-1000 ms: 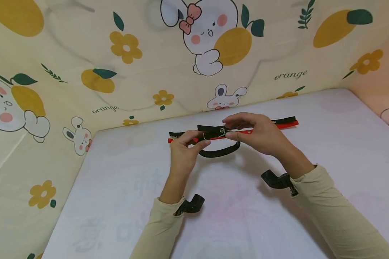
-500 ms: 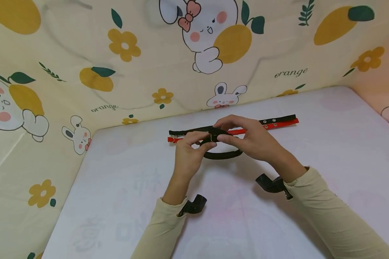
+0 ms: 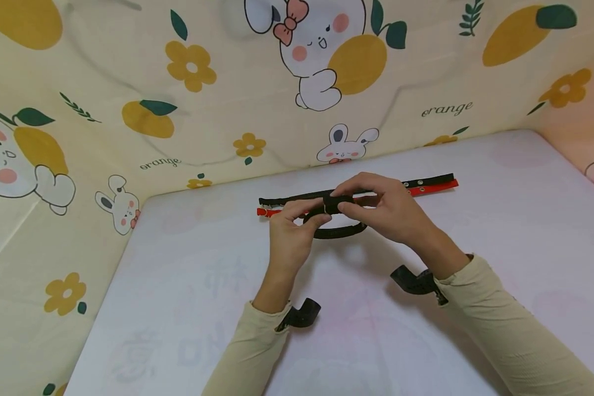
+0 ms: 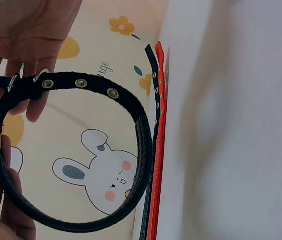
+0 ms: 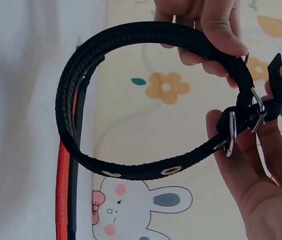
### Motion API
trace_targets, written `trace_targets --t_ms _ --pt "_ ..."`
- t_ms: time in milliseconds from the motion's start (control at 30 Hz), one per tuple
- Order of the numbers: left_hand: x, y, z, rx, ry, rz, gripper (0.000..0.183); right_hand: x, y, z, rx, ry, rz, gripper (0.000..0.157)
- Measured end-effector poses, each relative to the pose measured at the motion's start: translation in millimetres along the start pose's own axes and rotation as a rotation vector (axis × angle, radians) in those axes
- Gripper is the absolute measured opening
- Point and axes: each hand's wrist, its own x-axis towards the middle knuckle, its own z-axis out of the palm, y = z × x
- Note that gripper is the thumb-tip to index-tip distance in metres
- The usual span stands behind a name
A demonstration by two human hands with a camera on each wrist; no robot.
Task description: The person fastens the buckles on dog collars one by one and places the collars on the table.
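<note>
A black collar (image 3: 337, 233) with metal eyelets hangs as a round loop between my two hands, above the table. My left hand (image 3: 292, 234) pinches the band beside the buckle between thumb and fingers. On the other side, my right hand (image 3: 393, 212) holds the strap's free end (image 5: 277, 75) with the thumb, its fingers lying behind the buckle. The right wrist view shows the strap running through the silver buckle (image 5: 257, 112), its tip bent back. A D-ring (image 5: 232, 134) hangs close by. Eyelets (image 4: 81, 83) line the upper band in the left wrist view.
Behind the hands, a black strap (image 3: 428, 180) with eyelets and a red strap (image 3: 433, 190) lie side by side on the white table (image 3: 203, 308). A patterned cloth wall (image 3: 227, 99) stands along the far edge.
The strap end, which earlier stuck out to the left past the buckle, is now bent back under my right fingers. My left hand has shifted slightly right, and the hands are closer together.
</note>
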Motion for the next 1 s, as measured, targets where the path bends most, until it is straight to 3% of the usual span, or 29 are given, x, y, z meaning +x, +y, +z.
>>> trace_targets --t_ms 233,500,700,1000 --pt "-2.1 1.4 2.4 0.006 0.017 0.036 0.027 0.1 -1.8 -0.4 -0.07 0.015 0.009 0.014" --pt "-2.3 0.4 4.6 0.045 0.037 0.026 0.027 -0.8 -5.5 0.2 -0.224 0.047 0.048 0.017" --pt "-3.0 -1.1 5.3 0.054 0.045 0.036 0.026 -0.6 -5.3 1.7 -0.277 0.05 0.041 0.019" --pt "-1.1 -2.6 1.7 0.043 0.036 0.058 0.026 -0.8 -1.1 -0.5 -0.241 0.013 -0.046 0.018"
